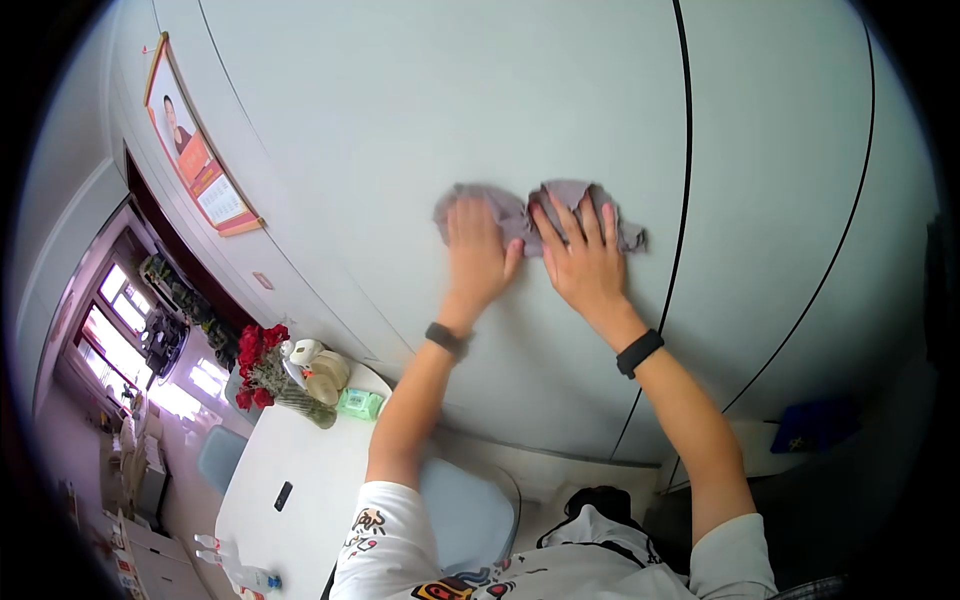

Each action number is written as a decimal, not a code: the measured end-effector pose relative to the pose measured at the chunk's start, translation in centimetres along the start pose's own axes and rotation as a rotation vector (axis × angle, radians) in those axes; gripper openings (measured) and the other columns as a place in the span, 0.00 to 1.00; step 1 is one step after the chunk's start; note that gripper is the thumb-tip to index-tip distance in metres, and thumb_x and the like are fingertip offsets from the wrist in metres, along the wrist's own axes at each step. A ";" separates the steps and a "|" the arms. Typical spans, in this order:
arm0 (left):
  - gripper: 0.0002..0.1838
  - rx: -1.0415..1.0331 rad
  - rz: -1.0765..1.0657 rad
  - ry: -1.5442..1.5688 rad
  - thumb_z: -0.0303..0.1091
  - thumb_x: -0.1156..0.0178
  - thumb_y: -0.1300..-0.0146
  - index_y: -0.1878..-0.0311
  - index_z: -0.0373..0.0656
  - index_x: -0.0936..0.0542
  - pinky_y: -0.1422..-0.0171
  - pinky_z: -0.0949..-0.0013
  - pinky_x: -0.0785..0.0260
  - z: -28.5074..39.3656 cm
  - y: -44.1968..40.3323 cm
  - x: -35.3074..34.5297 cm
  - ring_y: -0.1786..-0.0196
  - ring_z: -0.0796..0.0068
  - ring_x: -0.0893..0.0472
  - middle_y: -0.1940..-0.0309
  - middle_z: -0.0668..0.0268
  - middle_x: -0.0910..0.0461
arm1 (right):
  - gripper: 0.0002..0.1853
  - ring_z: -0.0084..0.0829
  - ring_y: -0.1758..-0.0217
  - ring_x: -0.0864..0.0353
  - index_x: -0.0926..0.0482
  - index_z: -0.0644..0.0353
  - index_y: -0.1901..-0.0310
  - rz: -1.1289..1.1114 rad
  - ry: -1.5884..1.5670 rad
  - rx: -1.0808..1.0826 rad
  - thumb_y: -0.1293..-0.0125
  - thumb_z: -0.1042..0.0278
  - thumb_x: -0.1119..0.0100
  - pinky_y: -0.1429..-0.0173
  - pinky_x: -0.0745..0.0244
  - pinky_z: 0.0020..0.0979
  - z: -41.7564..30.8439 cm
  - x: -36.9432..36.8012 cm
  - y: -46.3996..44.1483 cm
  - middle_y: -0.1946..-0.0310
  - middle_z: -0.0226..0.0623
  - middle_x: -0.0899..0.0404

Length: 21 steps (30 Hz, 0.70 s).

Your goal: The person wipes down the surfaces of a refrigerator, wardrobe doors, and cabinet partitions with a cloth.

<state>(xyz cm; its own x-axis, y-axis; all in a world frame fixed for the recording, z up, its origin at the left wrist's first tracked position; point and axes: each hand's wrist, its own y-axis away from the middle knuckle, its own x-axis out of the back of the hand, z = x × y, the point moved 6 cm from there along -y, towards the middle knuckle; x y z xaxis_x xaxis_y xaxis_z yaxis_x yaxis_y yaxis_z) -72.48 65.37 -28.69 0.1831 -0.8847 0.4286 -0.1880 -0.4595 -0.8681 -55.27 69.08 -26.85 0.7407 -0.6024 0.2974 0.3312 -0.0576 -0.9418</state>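
Evidently presses the mauve-grey cloth [510, 210] against the pale panel [560, 90] with left hand [475, 250], fingers flat and together, and right hand [588, 265], fingers spread; looks light, soft, limp, best held by bunched folds.

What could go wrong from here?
1. The grey cloth is bunched, with an end sticking out past the right hand toward the black seam; it might snag there.
2. Creases under the fingers could make contact with the wall uneven.
3. The left forearm passes near the table; a low swing might knock the roses.
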 end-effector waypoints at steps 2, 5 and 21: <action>0.33 -0.009 -0.062 -0.004 0.52 0.45 0.30 0.48 0.20 0.23 0.18 0.34 0.61 0.1 2.6 -1.2 0.20 0.30 0.50 0.25 0.34 0.45 | 0.29 0.39 0.24 0.36 0.25 0.42 0.31 -0.007 -0.003 0.033 0.36 0.61 0.39 0.18 0.49 0.50 -0.7 -1.2 2.0 0.31 0.27 0.29; 0.30 -0.081 0.014 -0.014 0.53 0.43 0.32 0.62 0.25 0.21 0.19 0.34 0.60 -0.3 1.9 -0.5 0.21 0.30 0.49 0.25 0.34 0.43 | 0.29 0.38 0.24 0.35 0.26 0.49 0.31 -0.017 -0.021 0.098 0.36 0.65 0.41 0.18 0.48 0.49 -0.6 -1.5 1.1 0.33 0.31 0.28; 0.39 0.038 0.141 -0.051 0.44 0.47 0.28 0.27 0.19 0.42 0.16 0.40 0.64 -6.3 -12.7 9.0 0.17 0.37 0.55 0.21 0.35 0.51 | 0.26 0.37 0.22 0.36 0.25 0.64 0.34 0.188 0.063 0.220 0.31 0.64 0.48 0.17 0.48 0.43 -2.3 1.5 -15.6 0.31 0.39 0.27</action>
<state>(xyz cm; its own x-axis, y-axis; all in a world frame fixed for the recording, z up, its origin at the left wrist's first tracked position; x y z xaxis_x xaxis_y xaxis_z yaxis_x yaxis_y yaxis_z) -74.50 62.76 -12.23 0.2065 -0.9346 0.2895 -0.1784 -0.3269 -0.9281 -60.68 67.20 -12.07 0.7656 -0.6349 0.1038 0.3152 0.2297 -0.9208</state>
